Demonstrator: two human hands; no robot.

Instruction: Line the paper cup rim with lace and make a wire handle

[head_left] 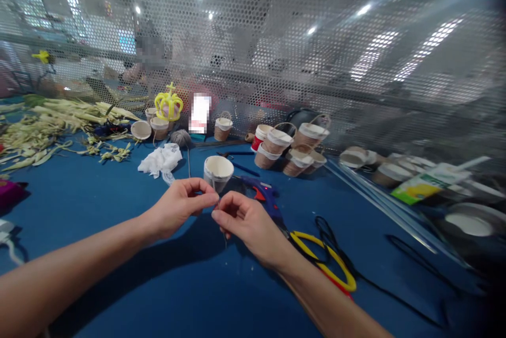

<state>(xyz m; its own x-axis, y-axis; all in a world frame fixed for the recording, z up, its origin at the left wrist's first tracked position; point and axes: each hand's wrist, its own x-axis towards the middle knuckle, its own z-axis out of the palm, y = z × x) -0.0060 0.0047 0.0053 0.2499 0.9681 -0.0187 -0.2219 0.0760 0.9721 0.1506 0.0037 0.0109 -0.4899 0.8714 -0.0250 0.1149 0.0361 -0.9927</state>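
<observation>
My left hand (190, 205) and my right hand (247, 224) almost meet at the fingertips in front of me. Both pinch a thin greyish strand of yarn (226, 241), whose end dangles below the right fingers. Right behind the fingertips stands a white paper cup (219, 169), upright, its lower part hidden by the hands. A blue hot glue gun (271, 198) with a red trigger lies just beyond my right hand. Farther back is a ball of grey yarn (181, 138), with a strand running from it toward the left hand.
Several twine-wrapped cups with handles (276, 140) stand at the back right. Yellow-handled scissors (336, 261) and a black cable (379, 293) lie beside my right forearm. Crumpled white tissue (162, 160), a yellow crown (168, 105) and dried plant strips (59, 116) sit leftward. A perforated metal screen (237, 53) closes the back.
</observation>
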